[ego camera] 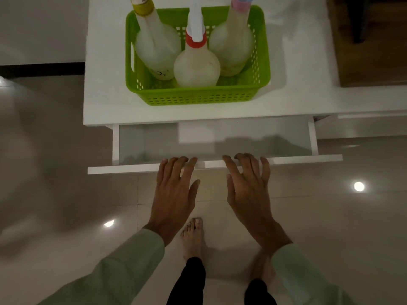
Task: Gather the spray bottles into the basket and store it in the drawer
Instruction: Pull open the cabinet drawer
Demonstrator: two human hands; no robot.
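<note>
Green perforated plastic basket (198,96) on the white cabinet top (103,102), holding three translucent spray bottles: yellow-collared (157,49), red-collared (196,67), pink-collared (231,45).

Below it I see the white drawer (220,139) pulled open, nothing in it. My left hand (174,194) and right hand (250,190), fingers spread and gripping nothing, rest fingertips on the drawer's front panel (123,169). Glossy tiled floor (66,194) beneath.

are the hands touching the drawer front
Touching: the head view shows the fingers of the left hand and right hand lying over the top edge of the drawer front.
</note>
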